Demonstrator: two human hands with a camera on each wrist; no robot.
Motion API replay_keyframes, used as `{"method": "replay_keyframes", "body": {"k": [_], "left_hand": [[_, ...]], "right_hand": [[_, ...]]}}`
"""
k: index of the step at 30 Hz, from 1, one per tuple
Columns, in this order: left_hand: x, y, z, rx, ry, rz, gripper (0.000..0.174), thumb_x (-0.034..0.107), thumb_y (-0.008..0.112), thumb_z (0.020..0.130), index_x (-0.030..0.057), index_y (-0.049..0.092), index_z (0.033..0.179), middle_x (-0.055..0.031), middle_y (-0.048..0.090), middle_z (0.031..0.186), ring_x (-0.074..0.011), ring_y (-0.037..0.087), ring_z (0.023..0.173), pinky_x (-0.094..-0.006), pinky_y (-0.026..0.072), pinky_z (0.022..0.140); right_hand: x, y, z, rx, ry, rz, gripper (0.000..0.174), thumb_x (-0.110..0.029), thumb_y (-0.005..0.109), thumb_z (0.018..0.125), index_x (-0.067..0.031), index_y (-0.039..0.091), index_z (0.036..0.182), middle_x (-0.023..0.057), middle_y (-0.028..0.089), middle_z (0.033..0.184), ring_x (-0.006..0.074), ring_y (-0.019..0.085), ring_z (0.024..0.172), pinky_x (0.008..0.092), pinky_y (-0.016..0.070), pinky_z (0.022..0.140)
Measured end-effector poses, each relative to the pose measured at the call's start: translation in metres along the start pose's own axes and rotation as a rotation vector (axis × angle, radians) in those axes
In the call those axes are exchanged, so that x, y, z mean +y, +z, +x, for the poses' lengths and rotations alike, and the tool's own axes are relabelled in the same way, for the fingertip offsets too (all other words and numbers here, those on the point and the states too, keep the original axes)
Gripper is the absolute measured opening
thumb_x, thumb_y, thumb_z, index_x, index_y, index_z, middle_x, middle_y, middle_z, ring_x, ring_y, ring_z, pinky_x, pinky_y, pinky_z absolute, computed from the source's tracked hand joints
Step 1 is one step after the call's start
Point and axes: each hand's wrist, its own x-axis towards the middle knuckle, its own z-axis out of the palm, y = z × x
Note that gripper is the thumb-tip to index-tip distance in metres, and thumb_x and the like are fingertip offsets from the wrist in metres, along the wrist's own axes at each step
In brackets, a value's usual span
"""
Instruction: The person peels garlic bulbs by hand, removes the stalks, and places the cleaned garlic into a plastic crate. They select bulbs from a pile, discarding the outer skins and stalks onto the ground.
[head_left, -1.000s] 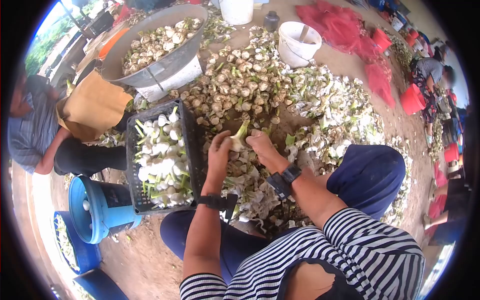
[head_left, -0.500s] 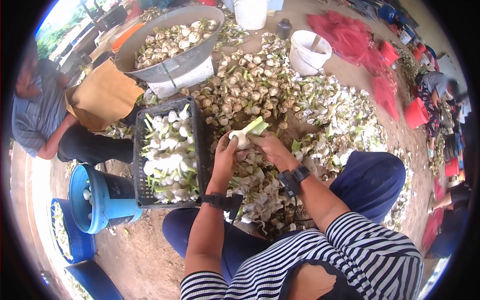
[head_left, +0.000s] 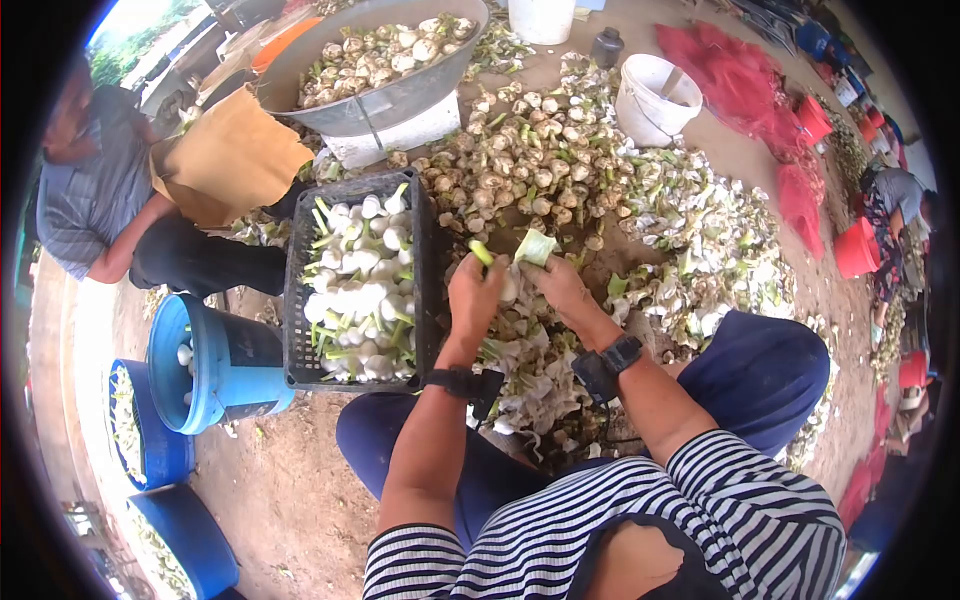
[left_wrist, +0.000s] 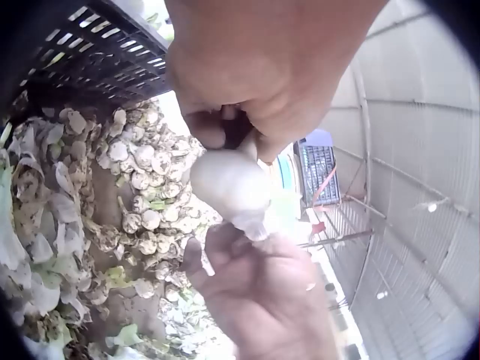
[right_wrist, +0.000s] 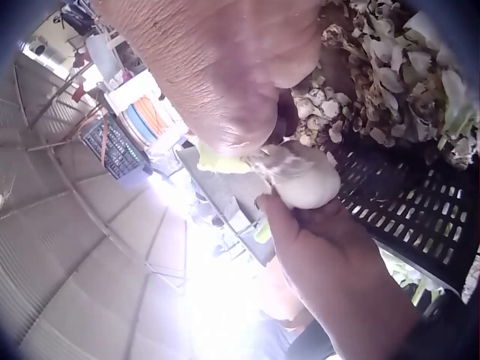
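Observation:
My left hand point(head_left: 476, 298) grips a white peeled garlic bulb point(head_left: 509, 287) by its stem side; the green stem pokes up above the fingers. In the left wrist view the bulb point(left_wrist: 229, 182) hangs below the curled left fingers, with the right hand point(left_wrist: 262, 292) beneath it. My right hand point(head_left: 566, 293) pinches a pale green strip of skin point(head_left: 535, 247) beside the bulb. The right wrist view has the bulb point(right_wrist: 304, 178) between both hands, the left thumb and fingers round it. Below the hands lie loose peelings point(head_left: 530, 370).
A black crate point(head_left: 428, 300) of white bulbs stands left of my left hand. Unpeeled garlic point(head_left: 520, 160) is heaped ahead, skins point(head_left: 720, 240) to the right. Also around are a metal tub point(head_left: 370, 110), a white bucket point(head_left: 650, 115), a blue bucket point(head_left: 215, 360) and a seated person point(head_left: 100, 200).
The bulb has turned from stem toward the right hand to stem upright at the left hand. A green strip has come away in my right hand. The head view has shifted.

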Motion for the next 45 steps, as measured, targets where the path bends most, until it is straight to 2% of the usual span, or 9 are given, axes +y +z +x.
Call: {"method": "replay_keyframes", "body": {"k": [3, 10, 13, 17, 20, 23, 29, 39, 45], "left_hand": [[-0.011, 0.002, 0.006, -0.093, -0.258, -0.809, 0.024, 0.023, 0.063, 0.092, -0.0006, 0.065, 0.093, -0.0043, 0.065, 0.084, -0.0099, 0.061, 0.072, -0.0276, 0.0478, 0.059], [-0.035, -0.013, 0.021, 0.108, -0.515, -1.177, 0.037, 0.037, 0.051, 0.099, 0.0026, 0.054, 0.112, -0.0107, 0.066, 0.102, -0.0237, 0.066, 0.086, -0.0346, 0.0579, 0.073], [-0.050, -0.030, 0.035, 0.306, -0.543, -1.317, 0.049, 0.045, 0.043, 0.100, 0.0025, 0.048, 0.124, -0.0138, 0.061, 0.116, -0.0272, 0.062, 0.103, -0.0374, 0.0569, 0.084], [-0.035, -0.051, 0.038, 0.679, -0.518, -1.499, 0.060, 0.050, 0.038, 0.100, -0.0009, 0.044, 0.130, -0.0170, 0.053, 0.128, -0.0237, 0.059, 0.108, -0.0296, 0.0563, 0.082], [-0.045, -0.017, 0.033, 0.253, -0.489, -1.310, 0.054, 0.045, 0.044, 0.100, -0.0012, 0.046, 0.129, -0.0153, 0.058, 0.121, -0.0204, 0.062, 0.095, -0.0252, 0.0541, 0.073], [-0.022, 0.003, 0.031, -0.039, -0.442, -1.144, 0.046, 0.036, 0.052, 0.099, -0.0016, 0.049, 0.126, -0.0114, 0.062, 0.110, -0.0162, 0.061, 0.083, -0.0234, 0.0507, 0.066], [-0.003, 0.022, 0.024, -0.324, -0.508, -0.879, 0.032, 0.026, 0.053, 0.099, 0.0038, 0.056, 0.123, -0.0045, 0.064, 0.102, -0.0111, 0.061, 0.084, -0.0251, 0.0506, 0.071], [-0.034, 0.037, 0.015, -0.104, 0.008, 0.087, 0.049, 0.019, 0.070, 0.081, 0.0003, 0.054, 0.123, -0.0210, 0.055, 0.120, -0.0348, 0.057, 0.109, -0.0416, 0.0471, 0.089], [-0.005, 0.029, -0.005, -0.164, 0.150, 0.272, 0.044, 0.014, 0.075, 0.074, 0.0027, 0.058, 0.113, -0.0201, 0.055, 0.114, -0.0383, 0.053, 0.108, -0.0430, 0.0453, 0.090]], "right_hand": [[0.009, -0.009, 0.008, 0.092, -0.095, -0.387, 0.021, -0.018, 0.062, 0.093, -0.0012, 0.067, 0.104, 0.0030, 0.067, 0.089, 0.0093, 0.058, 0.076, 0.0280, 0.0481, 0.069], [-0.009, -0.001, -0.035, -0.641, 0.118, -0.063, 0.025, -0.011, 0.067, 0.081, -0.0010, 0.066, 0.103, 0.0157, 0.068, 0.085, 0.0197, 0.066, 0.078, 0.0335, 0.0513, 0.072], [0.045, -0.016, -0.013, -0.842, -0.108, -0.883, 0.025, -0.014, 0.061, 0.080, 0.0004, 0.066, 0.100, 0.0212, 0.067, 0.088, 0.0338, 0.065, 0.078, 0.0415, 0.0514, 0.069], [0.124, -0.069, 0.024, -0.350, -0.184, -1.061, 0.031, -0.019, 0.060, 0.080, -0.0010, 0.064, 0.105, 0.0231, 0.065, 0.086, 0.0421, 0.062, 0.084, 0.0486, 0.0512, 0.070], [0.104, -0.077, 0.046, -0.136, 0.068, -1.126, 0.029, -0.016, 0.059, 0.083, -0.0046, 0.066, 0.109, 0.0200, 0.066, 0.092, 0.0399, 0.062, 0.095, 0.0479, 0.0509, 0.078], [0.132, -0.059, 0.083, -0.016, -0.535, -0.981, 0.025, -0.013, 0.057, 0.086, -0.0069, 0.066, 0.109, 0.0166, 0.066, 0.100, 0.0376, 0.059, 0.103, 0.0477, 0.0487, 0.084], [0.129, -0.052, 0.119, -0.325, -0.434, -1.472, 0.031, -0.006, 0.055, 0.084, -0.0026, 0.061, 0.114, 0.0174, 0.064, 0.108, 0.0379, 0.059, 0.098, 0.0488, 0.0476, 0.084], [0.044, -0.014, 0.054, -0.119, 0.188, 0.504, 0.022, -0.007, 0.056, 0.090, -0.0011, 0.063, 0.110, 0.0028, 0.064, 0.097, 0.0110, 0.060, 0.082, 0.0299, 0.0490, 0.068], [0.039, 0.002, 0.035, 0.043, 0.167, 0.526, 0.011, 0.000, 0.056, 0.081, -0.0033, 0.061, 0.072, -0.0003, 0.055, 0.068, 0.0105, 0.053, 0.060, 0.0290, 0.0396, 0.051]]}}
